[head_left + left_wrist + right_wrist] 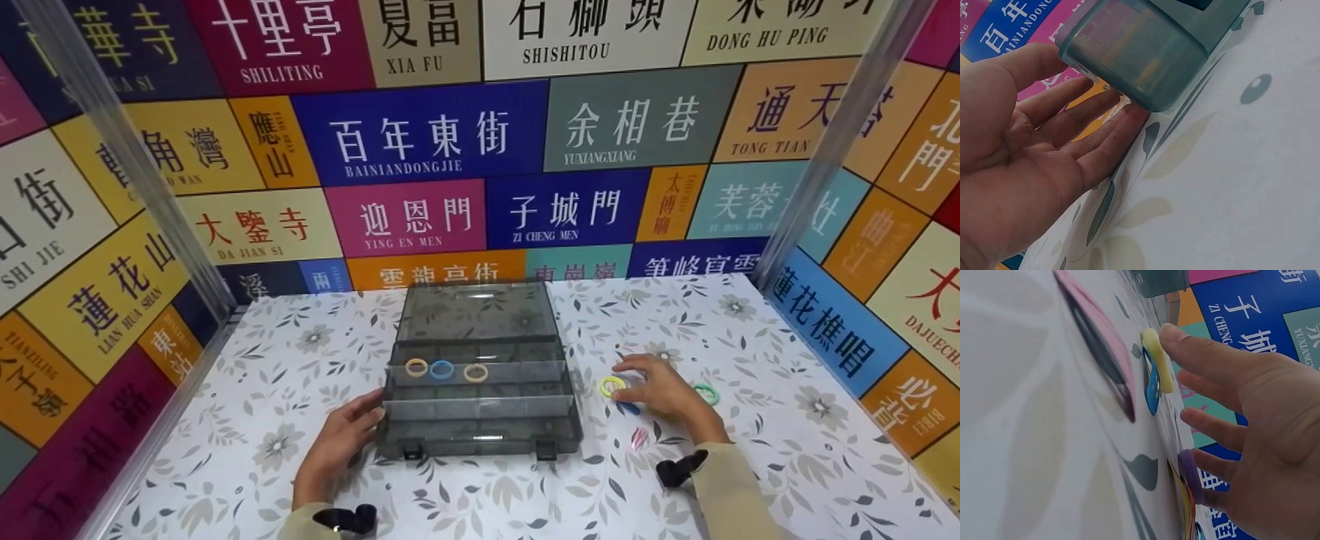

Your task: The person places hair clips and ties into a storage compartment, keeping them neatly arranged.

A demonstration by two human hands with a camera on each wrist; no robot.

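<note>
Looking down from the head view, the right hand (pixel 660 390) spreads relaxed fingers over loose hair rings on the worktop (pixel 262 390); the yellow ring (pixel 611 385) lies at its left fingertips, between hand and organiser box (pixel 480 397), a green ring (pixel 706 393) behind it to the right. The left hand (pixel 341 439) lies flat against the box's near-left corner.

Left wrist: straight fingers (pixel 1095 121) touch that corner, holding nothing.

Right wrist: one fingertip (pixel 1176 337) touches the yellow ring, stacked on a blue ring (pixel 1152 388); a pink ring (pixel 1098 343) lies nearer.
</note>
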